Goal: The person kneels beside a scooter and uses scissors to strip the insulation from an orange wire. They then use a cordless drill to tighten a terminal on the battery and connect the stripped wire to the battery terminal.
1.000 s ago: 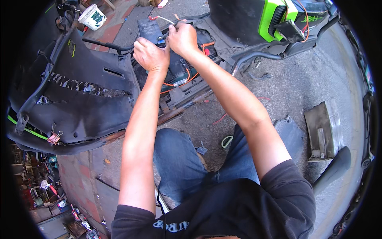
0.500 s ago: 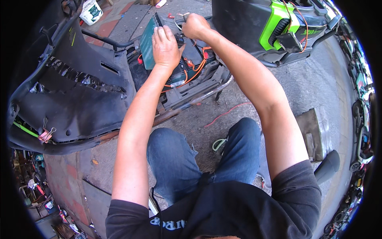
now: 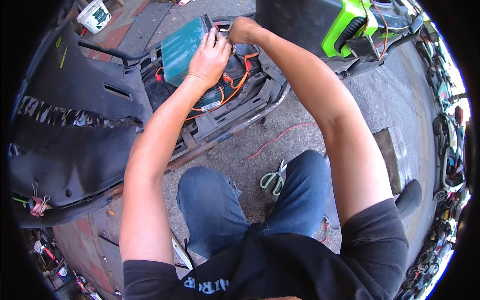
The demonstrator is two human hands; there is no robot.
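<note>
A teal box-shaped battery (image 3: 181, 50) stands tilted in the open floor bay of a scooter. My left hand (image 3: 210, 57) rests along its right edge, the fingers bent over the edge and steadying it. At the battery's far right corner my right hand (image 3: 242, 31) is closed in a fist. A short pale wire-like piece shows beside its fingertips, but what they grip is hidden. Orange cables (image 3: 245, 75) with red terminal caps run across the dark batteries below and right of my left hand. Another red cap (image 3: 158, 77) sits by the battery's left side.
Green-handled scissors (image 3: 273, 181) lie on the ground between my knees, near a thin red wire (image 3: 280, 136). The scooter's black front body (image 3: 75, 150) fills the left; its seat part with a bright green panel (image 3: 332, 35) stands right. A white bucket (image 3: 94, 16) is far left.
The battery has leaned over to the left, so its broad teal face shows more. My left hand's fingers have shifted to its edge. The view has moved, and the scissors now show fully.
</note>
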